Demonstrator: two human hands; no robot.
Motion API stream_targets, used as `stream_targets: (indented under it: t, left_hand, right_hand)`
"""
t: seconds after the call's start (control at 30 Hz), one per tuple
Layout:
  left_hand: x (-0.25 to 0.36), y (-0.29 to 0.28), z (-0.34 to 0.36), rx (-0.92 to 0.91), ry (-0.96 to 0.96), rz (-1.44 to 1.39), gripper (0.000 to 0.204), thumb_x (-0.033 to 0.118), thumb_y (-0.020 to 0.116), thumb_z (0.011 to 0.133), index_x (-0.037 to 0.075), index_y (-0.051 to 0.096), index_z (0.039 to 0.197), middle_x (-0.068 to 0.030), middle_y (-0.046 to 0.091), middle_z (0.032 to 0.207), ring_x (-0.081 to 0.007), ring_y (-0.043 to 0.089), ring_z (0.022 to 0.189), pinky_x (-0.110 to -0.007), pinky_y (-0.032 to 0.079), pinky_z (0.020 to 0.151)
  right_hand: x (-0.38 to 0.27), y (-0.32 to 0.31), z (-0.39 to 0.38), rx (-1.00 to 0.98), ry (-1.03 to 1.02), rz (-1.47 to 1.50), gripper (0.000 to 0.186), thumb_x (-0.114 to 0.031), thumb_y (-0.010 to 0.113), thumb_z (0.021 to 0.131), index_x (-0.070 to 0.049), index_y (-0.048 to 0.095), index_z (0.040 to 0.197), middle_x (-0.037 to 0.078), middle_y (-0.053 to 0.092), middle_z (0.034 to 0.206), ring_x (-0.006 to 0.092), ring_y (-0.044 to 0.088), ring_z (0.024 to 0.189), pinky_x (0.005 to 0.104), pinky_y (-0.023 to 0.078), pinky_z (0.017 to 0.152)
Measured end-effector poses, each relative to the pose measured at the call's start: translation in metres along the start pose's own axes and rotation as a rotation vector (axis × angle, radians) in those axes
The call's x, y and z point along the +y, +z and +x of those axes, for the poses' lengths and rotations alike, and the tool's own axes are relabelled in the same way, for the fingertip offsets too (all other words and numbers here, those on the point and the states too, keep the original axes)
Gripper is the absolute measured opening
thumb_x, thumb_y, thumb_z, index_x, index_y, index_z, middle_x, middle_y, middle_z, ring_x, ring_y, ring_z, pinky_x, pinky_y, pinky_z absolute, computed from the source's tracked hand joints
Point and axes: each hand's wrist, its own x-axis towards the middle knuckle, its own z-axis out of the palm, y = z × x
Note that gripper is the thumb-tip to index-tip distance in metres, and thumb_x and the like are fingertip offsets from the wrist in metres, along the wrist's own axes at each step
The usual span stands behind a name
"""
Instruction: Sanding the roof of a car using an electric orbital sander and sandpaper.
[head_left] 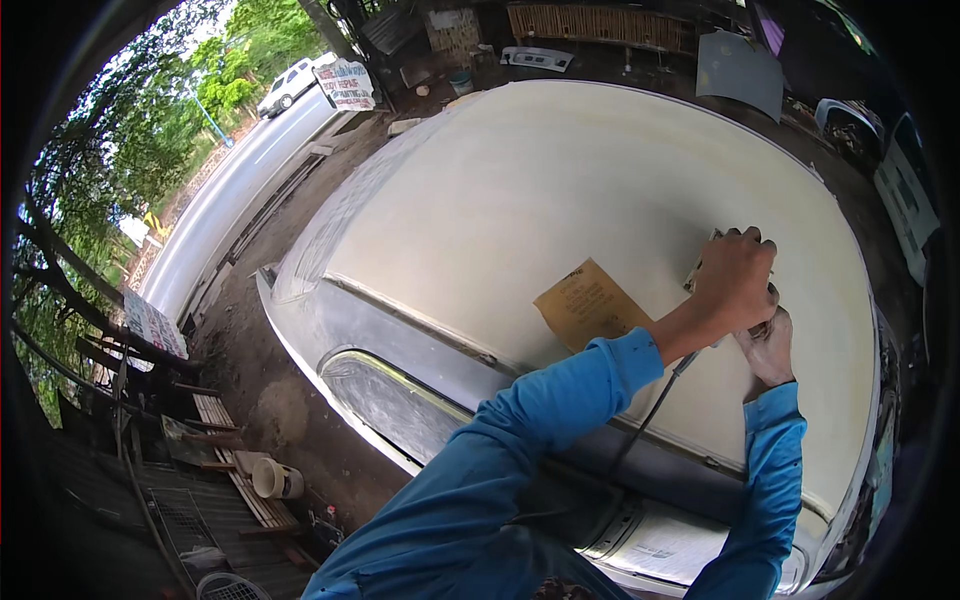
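Observation:
A large cream-coated car body panel (500, 190) stretches beneath me, with a grey band along its near edge. Both my hands are together on its right part. My left hand (733, 275) is curled over a small, flat-ended object (698, 270), mostly hidden by my fingers. Just below it, my right hand (768, 345) is closed around something I cannot make out. A black hose or cable (655, 410) runs from under my hands toward the lower edge. A brown sheet of paper, likely sandpaper (580, 305), lies flat left of my hands, partly behind my left forearm.
A road (225, 205) with a white vehicle (292, 87) and signboards (150, 318) is at left. A white bucket (277, 477) and wood planks (225, 430) lie lower left. Loose car panels (738, 75) and a bamboo bench (600, 28) stand beyond the far edge.

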Motion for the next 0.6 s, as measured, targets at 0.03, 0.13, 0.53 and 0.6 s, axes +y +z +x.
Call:
stream_targets:
  t: [0.03,0.13,0.53,0.6]
  left_hand:
    - [-0.004,-0.001,0.0,-0.006,-0.008,-0.002,0.02,0.016,0.072,0.064,0.002,0.065,0.076,-0.0149,0.064,0.081,-0.0345,0.066,0.08,-0.044,0.055,0.066]
    - [0.002,0.006,0.01,0.028,-0.017,-0.04,0.022,0.02,0.074,0.064,0.002,0.066,0.075,-0.0154,0.067,0.081,-0.0345,0.067,0.076,-0.044,0.054,0.066]
    - [0.004,0.007,0.018,-0.053,-0.071,0.011,0.018,0.022,0.073,0.067,0.008,0.069,0.079,-0.0104,0.07,0.082,-0.0318,0.069,0.075,-0.042,0.054,0.067]
    - [0.002,0.001,0.018,-0.054,-0.096,0.012,0.018,0.021,0.073,0.067,0.008,0.069,0.079,-0.0104,0.07,0.081,-0.0317,0.069,0.075,-0.042,0.054,0.067]
  right_hand:
    - [0.003,-0.001,-0.003,0.016,0.009,0.053,0.022,-0.007,0.078,0.082,0.002,0.067,0.098,0.005,0.07,0.092,0.0106,0.064,0.078,0.0278,0.053,0.067]
    - [0.012,-0.008,-0.002,0.077,-0.172,-0.122,0.022,-0.009,0.079,0.081,0.002,0.067,0.095,0.005,0.068,0.085,0.0079,0.059,0.069,0.0261,0.049,0.061]
    - [0.011,-0.012,-0.006,0.129,-0.187,-0.538,0.044,-0.036,0.082,0.078,-0.006,0.054,0.064,0.007,0.05,0.051,0.0246,0.052,0.045,0.0372,0.043,0.047]
    - [0.007,-0.007,-0.004,0.12,-0.202,-0.52,0.04,-0.034,0.082,0.079,-0.005,0.058,0.066,0.007,0.05,0.051,0.0244,0.052,0.045,0.0371,0.043,0.047]
